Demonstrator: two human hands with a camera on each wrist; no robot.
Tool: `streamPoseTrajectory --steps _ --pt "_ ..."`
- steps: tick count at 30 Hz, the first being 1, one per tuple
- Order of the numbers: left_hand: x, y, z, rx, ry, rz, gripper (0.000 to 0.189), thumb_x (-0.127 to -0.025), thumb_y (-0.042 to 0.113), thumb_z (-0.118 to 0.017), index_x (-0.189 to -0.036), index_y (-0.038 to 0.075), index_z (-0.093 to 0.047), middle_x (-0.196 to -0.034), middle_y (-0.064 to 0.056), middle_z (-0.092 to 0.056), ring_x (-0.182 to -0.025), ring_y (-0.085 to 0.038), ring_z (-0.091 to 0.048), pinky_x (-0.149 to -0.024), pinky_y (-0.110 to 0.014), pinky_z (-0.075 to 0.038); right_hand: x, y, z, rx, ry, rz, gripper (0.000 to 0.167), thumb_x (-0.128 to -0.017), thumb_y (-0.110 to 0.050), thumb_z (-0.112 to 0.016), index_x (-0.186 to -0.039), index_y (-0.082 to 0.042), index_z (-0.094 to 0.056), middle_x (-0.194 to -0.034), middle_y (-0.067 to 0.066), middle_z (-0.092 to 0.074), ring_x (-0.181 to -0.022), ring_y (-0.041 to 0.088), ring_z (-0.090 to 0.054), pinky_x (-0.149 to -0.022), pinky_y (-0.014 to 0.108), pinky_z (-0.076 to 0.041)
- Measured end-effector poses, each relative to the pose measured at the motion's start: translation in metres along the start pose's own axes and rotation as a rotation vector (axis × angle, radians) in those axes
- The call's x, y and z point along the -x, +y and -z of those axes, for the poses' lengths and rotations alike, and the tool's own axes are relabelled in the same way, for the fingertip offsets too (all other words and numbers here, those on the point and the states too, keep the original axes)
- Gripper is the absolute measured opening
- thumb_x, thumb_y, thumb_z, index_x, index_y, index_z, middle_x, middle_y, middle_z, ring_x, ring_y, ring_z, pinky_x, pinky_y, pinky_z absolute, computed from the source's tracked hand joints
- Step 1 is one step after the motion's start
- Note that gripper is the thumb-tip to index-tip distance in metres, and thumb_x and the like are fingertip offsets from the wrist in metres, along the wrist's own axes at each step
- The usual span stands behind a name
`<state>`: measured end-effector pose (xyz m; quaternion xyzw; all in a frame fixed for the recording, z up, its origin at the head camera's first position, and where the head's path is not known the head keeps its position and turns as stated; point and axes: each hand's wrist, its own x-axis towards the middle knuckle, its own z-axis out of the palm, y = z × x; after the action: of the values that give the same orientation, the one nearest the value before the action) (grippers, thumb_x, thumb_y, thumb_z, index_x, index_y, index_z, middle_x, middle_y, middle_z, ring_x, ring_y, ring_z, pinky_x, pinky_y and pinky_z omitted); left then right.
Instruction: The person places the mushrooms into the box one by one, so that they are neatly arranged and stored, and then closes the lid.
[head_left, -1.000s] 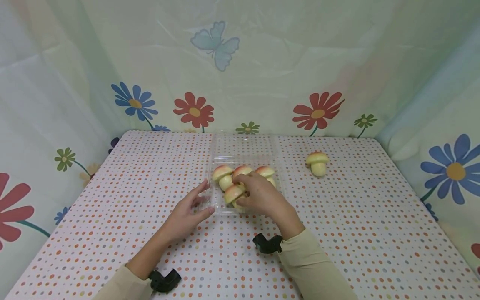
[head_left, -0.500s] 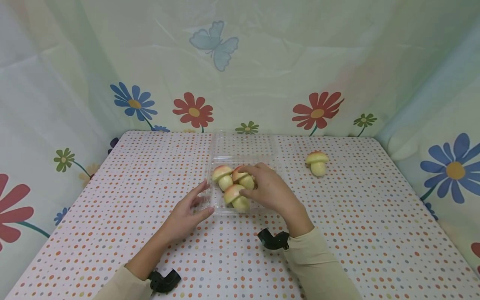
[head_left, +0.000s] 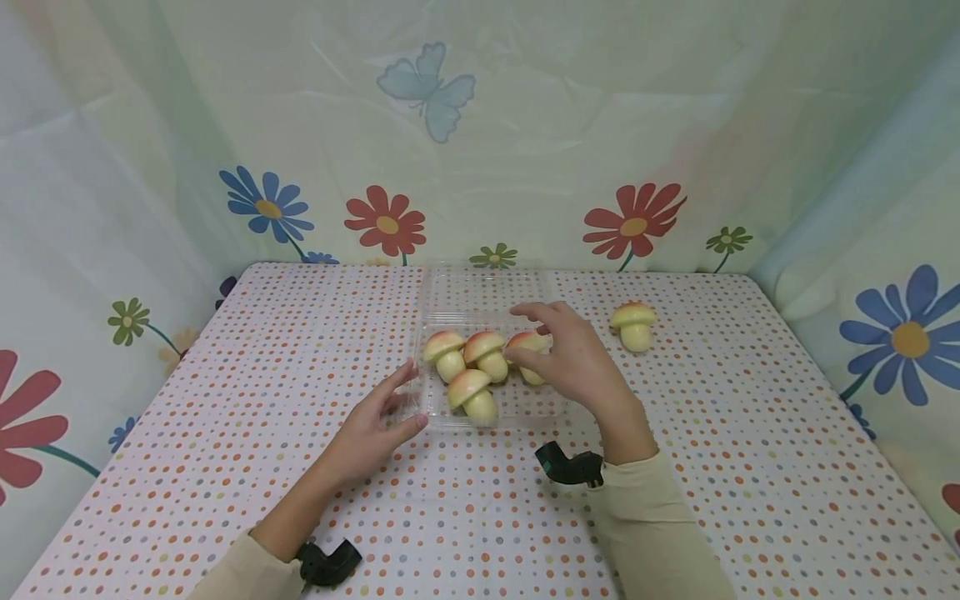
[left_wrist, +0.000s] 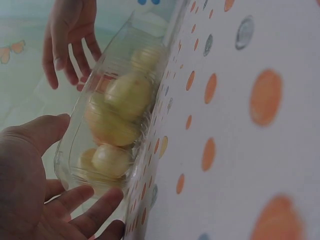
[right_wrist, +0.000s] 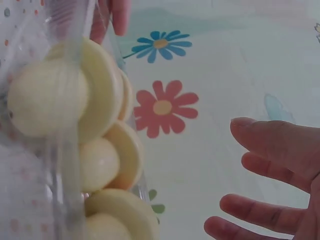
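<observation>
Drawn rightward, my right hand (head_left: 573,354) spreads empty, leaving four red-yellow mushrooms (head_left: 480,406) inside a clear plastic box (head_left: 538,408); my loosely spread left hand (head_left: 377,427) grips nothing.

A pale curtain (head_left: 540,125) fills the upper frame, printed with a butterfly (head_left: 442,102) at upper centre-left and a blue flower (head_left: 910,340) at right. The dotted bench (head_left: 735,442) spans the lower frame.
</observation>
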<state>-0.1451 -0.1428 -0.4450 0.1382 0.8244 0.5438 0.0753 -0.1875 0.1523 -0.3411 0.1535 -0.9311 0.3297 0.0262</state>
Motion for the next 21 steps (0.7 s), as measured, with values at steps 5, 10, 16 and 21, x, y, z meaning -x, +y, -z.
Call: streamPoseTrajectory --steps 5,10,16,21 --pt "0.001 0.001 0.000 -0.003 0.004 -0.007 0.083 -0.101 0.033 -0.069 -0.167 0.022 -0.021 -0.169 -0.005 -0.032 -0.151 -0.041 -0.038 -0.115 -0.063 -0.040 0.001 0.007 0.013 -0.011 0.033 -0.016 0.057 -0.096 -0.028 -0.076 -0.147 -0.013 -0.056 -0.142 0.021 -0.056 -0.126 0.042 -0.060 -0.095 0.058 -0.054" --pt "0.001 0.000 0.001 -0.010 0.013 -0.004 0.082 -0.101 0.032 -0.069 -0.167 0.023 -0.021 -0.169 -0.005 -0.032 -0.150 -0.041 -0.039 -0.114 -0.063 -0.041 0.001 0.014 0.022 -0.025 0.067 -0.033 0.058 -0.096 -0.027 -0.076 -0.147 -0.011 -0.055 -0.143 0.023 -0.055 -0.126 0.044 -0.060 -0.095 0.059 -0.055" --pt "0.001 0.000 0.001 -0.003 0.011 0.001 0.083 -0.101 0.034 -0.069 -0.167 0.023 -0.021 -0.169 -0.005 -0.032 -0.150 -0.041 -0.039 -0.115 -0.062 -0.041 0.001 0.021 0.024 -0.009 0.106 -0.048 0.058 -0.096 -0.024 -0.075 -0.148 -0.011 -0.055 -0.145 0.023 -0.055 -0.125 0.045 -0.060 -0.098 0.059 -0.054" --pt "0.000 0.001 0.000 -0.004 0.005 0.000 0.084 -0.100 0.036 -0.070 -0.167 0.023 -0.021 -0.169 -0.005 -0.032 -0.150 -0.040 -0.039 -0.115 -0.062 -0.041 0.003 0.028 0.030 0.003 0.167 -0.081 0.058 -0.097 -0.023 -0.075 -0.149 -0.009 -0.054 -0.144 0.023 -0.055 -0.127 0.045 -0.057 -0.100 0.060 -0.053"
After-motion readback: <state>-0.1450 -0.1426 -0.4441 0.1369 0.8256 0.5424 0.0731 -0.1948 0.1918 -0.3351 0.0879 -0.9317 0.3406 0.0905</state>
